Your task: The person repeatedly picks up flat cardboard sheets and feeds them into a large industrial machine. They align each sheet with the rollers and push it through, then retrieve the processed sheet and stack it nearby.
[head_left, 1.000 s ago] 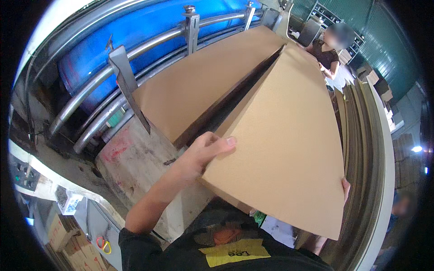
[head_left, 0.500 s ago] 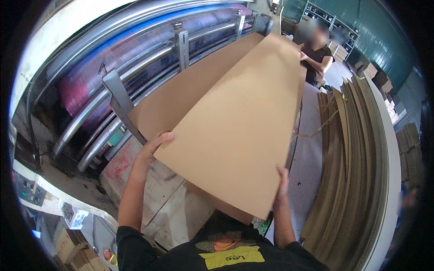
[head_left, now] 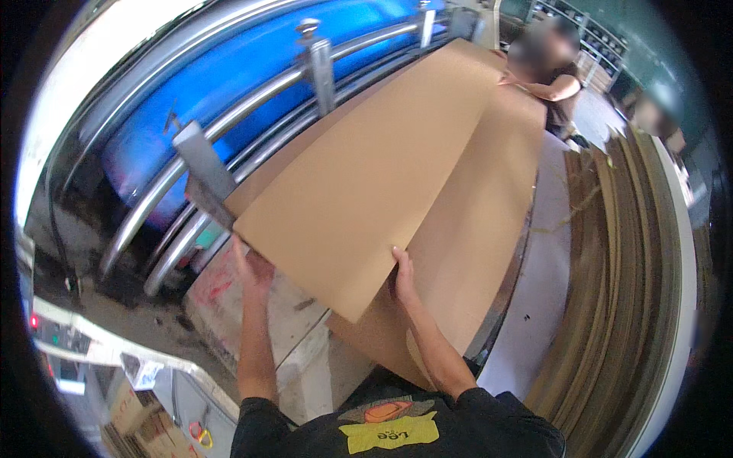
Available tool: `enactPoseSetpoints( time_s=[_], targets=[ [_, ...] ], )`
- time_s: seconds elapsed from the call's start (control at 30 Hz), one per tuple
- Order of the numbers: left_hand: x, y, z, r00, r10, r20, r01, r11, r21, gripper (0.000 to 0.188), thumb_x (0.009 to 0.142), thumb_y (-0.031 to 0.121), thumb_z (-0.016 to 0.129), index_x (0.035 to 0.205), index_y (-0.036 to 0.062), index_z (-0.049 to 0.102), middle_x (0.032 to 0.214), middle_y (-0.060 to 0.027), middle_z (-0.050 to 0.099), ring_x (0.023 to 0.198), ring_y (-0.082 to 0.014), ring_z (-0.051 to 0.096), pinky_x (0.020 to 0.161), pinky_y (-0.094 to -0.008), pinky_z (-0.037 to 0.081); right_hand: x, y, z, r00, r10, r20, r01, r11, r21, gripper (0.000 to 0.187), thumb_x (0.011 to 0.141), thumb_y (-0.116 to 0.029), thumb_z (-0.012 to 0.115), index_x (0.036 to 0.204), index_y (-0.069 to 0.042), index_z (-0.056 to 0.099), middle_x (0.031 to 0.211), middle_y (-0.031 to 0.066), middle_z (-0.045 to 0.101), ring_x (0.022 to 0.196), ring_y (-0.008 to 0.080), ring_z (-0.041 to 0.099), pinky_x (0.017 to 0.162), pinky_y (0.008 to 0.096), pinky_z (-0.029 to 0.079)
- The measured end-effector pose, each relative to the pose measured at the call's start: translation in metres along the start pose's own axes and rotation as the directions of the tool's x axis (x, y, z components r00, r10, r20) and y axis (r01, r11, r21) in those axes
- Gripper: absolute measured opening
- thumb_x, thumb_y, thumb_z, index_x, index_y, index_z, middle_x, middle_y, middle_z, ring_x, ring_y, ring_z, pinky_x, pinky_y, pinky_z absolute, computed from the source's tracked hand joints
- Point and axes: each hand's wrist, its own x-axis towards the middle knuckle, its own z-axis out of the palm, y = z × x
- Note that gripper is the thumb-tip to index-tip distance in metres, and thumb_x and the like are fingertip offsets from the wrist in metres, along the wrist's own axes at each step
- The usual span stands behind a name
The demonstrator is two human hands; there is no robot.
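Observation:
A large brown cardboard sheet (head_left: 343, 183) slants up to the left, its far left side by the rollers of a machine. My left hand (head_left: 253, 269) is at its near left corner, a little blurred, with the fingers partly hidden by the sheet. On the right edge, my right hand (head_left: 403, 276) grips the sheet, thumb on top and fingers underneath. Below lies another brown cardboard sheet (head_left: 473, 221), showing to the right and at the near end. At the far end, a co-worker's hand (head_left: 510, 79) touches the upper sheet.
Along the left runs the machine, with a blue roller (head_left: 252, 91), metal bars (head_left: 252, 114) and an upright bracket (head_left: 205, 164). A tall stack of cardboard sheets (head_left: 611, 282) stands on the right. The co-worker (head_left: 561, 91) is at the far end.
The upper sheet has shifted left toward the machine, uncovering more of the sheet below. My right hand has moved left with it. The roller's visible surface has turned from mottled purple to blue.

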Motion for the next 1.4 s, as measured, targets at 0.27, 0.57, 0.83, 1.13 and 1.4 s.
enactPoseSetpoints(
  time_s=[0.27,0.57,0.83,1.13,1.4],
  targets=[
    [0.033,-0.018,0.035,0.943,0.271,-0.191,-0.254,0.961,0.107,0.053,0.095,0.032,0.067,0.136,0.0015,0.053,0.129,-0.0099,0.062,0.119,-0.0226,0.060,0.100,-0.0371,0.050,0.005,-0.040,0.061,0.979,0.043,0.200,-0.073,0.986,0.148,0.085,0.095,-0.065,0.043,0.150,0.000,0.036,0.150,0.0178,0.043,0.140,0.0299,0.038,0.116,0.0435,0.029],
    [0.043,0.037,0.084,0.868,0.415,-0.274,-0.393,0.910,0.133,0.054,0.099,0.035,0.062,0.132,-0.0061,0.054,0.135,-0.0147,0.057,0.118,-0.0226,0.059,0.103,-0.0378,0.046,0.032,-0.018,0.146,0.998,-0.040,0.053,0.025,0.966,0.256,0.089,0.100,-0.071,0.030,0.156,-0.001,0.026,0.160,0.0158,0.030,0.146,0.0301,0.030,0.120,0.0406,0.023],
    [-0.168,-0.119,0.037,0.826,0.299,-0.478,-0.209,0.950,0.233,0.064,0.106,0.026,0.047,0.156,-0.0050,0.023,0.164,-0.0170,0.026,0.152,-0.0260,0.022,0.125,-0.0389,0.018,0.060,0.063,0.175,0.895,-0.305,-0.324,0.328,0.945,0.016,0.087,0.105,-0.065,0.019,0.158,0.004,0.018,0.163,0.0155,0.026,0.146,0.0292,0.030,0.121,0.0384,0.021],
    [-0.176,-0.155,-0.012,0.802,0.550,-0.232,-0.269,0.680,0.682,0.056,0.106,0.018,0.041,0.154,-0.0056,0.027,0.162,-0.0189,0.028,0.151,-0.0308,0.025,0.124,-0.0424,0.016,0.088,0.108,0.150,0.955,-0.188,-0.228,0.238,0.946,0.219,0.080,0.107,-0.060,0.022,0.157,0.002,0.021,0.161,0.0158,0.026,0.145,0.0288,0.030,0.121,0.0408,0.023],
    [-0.008,-0.123,0.002,0.552,0.813,0.188,-0.551,0.185,0.814,0.088,0.103,0.054,0.041,0.159,-0.0049,0.008,0.167,-0.0206,0.010,0.154,-0.0337,0.014,0.124,-0.0456,0.013,0.088,0.112,0.157,0.966,-0.209,-0.155,0.256,0.863,0.435,0.076,0.109,-0.055,0.021,0.159,0.001,0.014,0.164,0.0161,0.018,0.150,0.0271,0.019,0.124,0.0388,0.013]
  ],
)
